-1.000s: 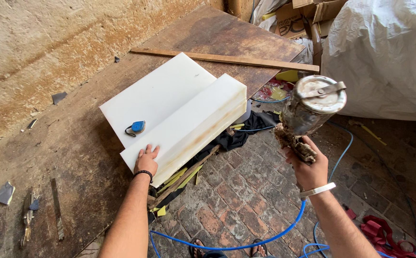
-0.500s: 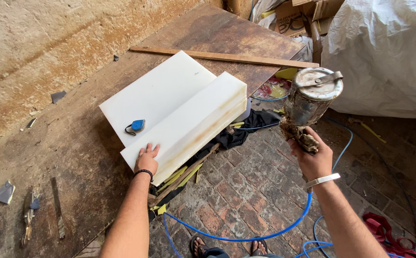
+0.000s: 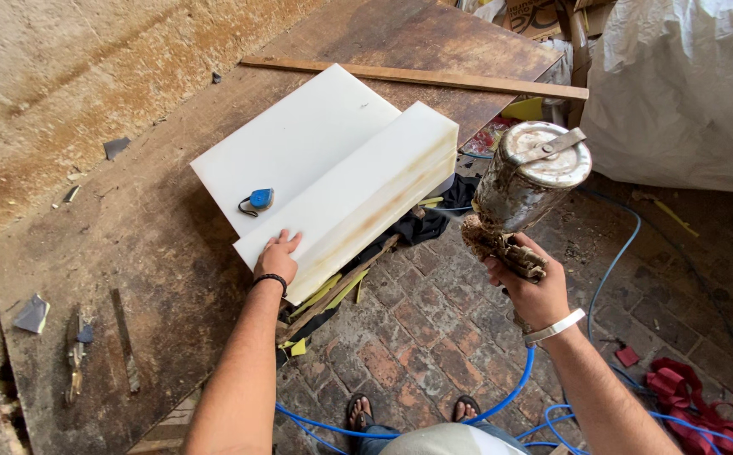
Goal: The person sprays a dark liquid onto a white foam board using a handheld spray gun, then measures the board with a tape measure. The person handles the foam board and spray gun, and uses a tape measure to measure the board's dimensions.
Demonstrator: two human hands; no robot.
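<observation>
My right hand [image 3: 528, 291] grips the top-heavy spray gun [image 3: 525, 190] by its handle; left hand [image 3: 277, 257] lies flat, steadying the stiff white panel [image 3: 358, 190].

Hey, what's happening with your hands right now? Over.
Left hand flat on white board. Right hand grips spray gun. Tape measure sits on board.

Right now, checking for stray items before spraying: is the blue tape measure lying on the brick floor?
No, the blue tape measure lies on the white board, beyond the left hand.
</observation>
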